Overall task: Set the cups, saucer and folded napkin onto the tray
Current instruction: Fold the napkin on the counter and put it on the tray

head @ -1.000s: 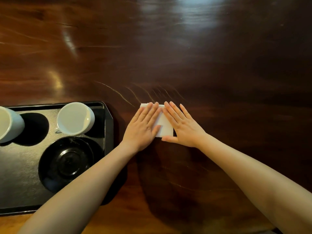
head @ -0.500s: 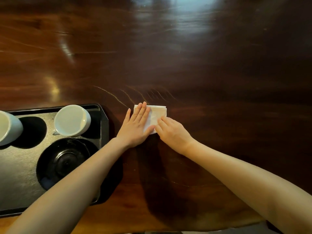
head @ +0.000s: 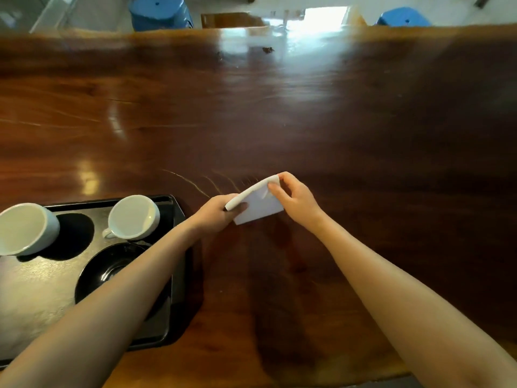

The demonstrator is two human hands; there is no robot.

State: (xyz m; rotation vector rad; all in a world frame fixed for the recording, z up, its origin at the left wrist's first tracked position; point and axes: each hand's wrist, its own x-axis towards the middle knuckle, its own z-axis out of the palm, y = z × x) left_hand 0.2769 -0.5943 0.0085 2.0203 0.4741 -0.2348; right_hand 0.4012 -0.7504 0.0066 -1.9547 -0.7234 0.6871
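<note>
A folded white napkin [head: 258, 204] is lifted off the dark wooden table, tilted, held at both ends. My left hand [head: 216, 211] grips its lower left edge. My right hand [head: 293, 198] pinches its upper right corner. To the left lies a black tray [head: 42, 289]. On it stand two white cups, one at the far left [head: 23, 229] and one with a handle [head: 133, 218], and a black saucer [head: 112, 271] partly hidden by my left forearm.
The glossy wooden table [head: 307, 121] stretches wide beyond and to the right of the napkin. Past its far edge stand two blue stools [head: 159, 11] [head: 402, 19] and a wooden piece of furniture on a pale floor.
Both hands lay flat on the napkin on the table; now they have gripped its ends and raised it off the surface. The view has tilted up, showing the table's far edge.
</note>
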